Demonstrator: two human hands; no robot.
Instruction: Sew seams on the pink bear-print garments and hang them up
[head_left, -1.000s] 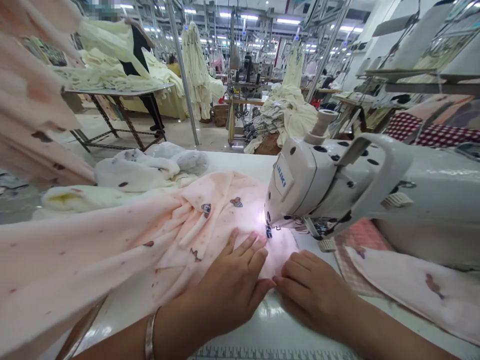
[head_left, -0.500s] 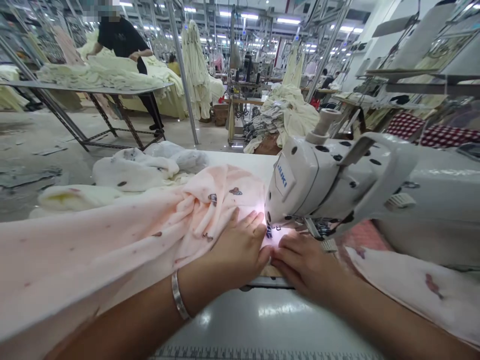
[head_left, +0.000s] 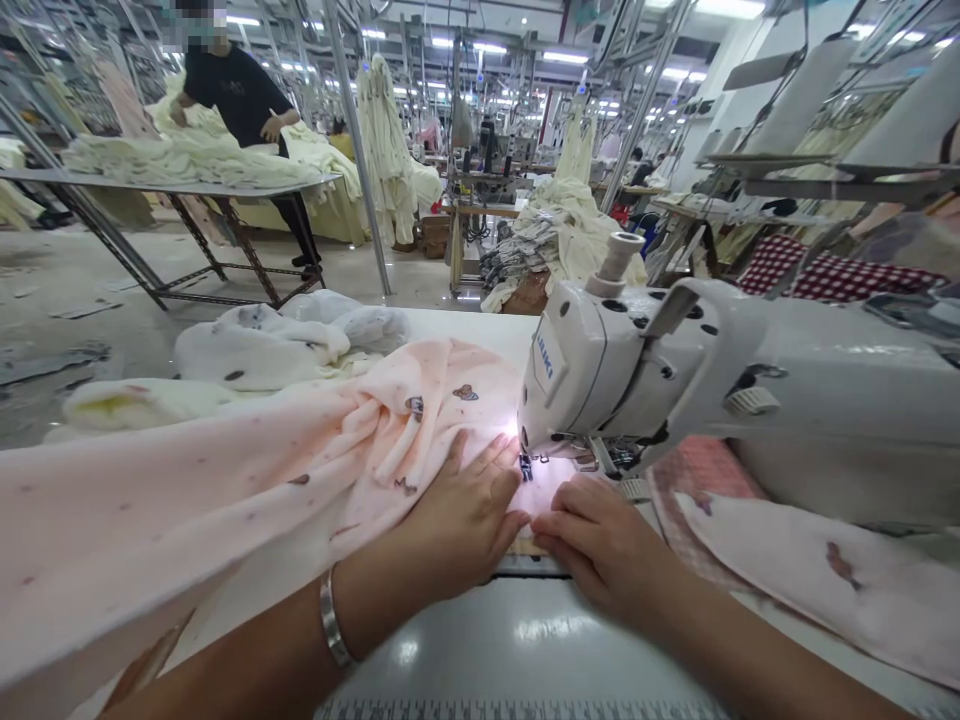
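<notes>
A pink printed fabric drapes from the left across the white table to the needle of a white sewing machine. My left hand lies flat on the fabric just left of the needle, fingers stretched out. My right hand rests beside it, in front of the presser foot, with fingers curled and pressing the fabric's edge down. A lamp lights the cloth under the needle. A metal bangle circles my left wrist.
Cream and white garments are heaped at the table's far left. A pink piece and checked cloth lie right of the machine. Across the aisle a person stands at a table piled with cream fabric.
Both hands slid forward with the fabric toward the needle, then stayed there. The pink cloth that hung at the upper left has dropped out of view, revealing the person.
</notes>
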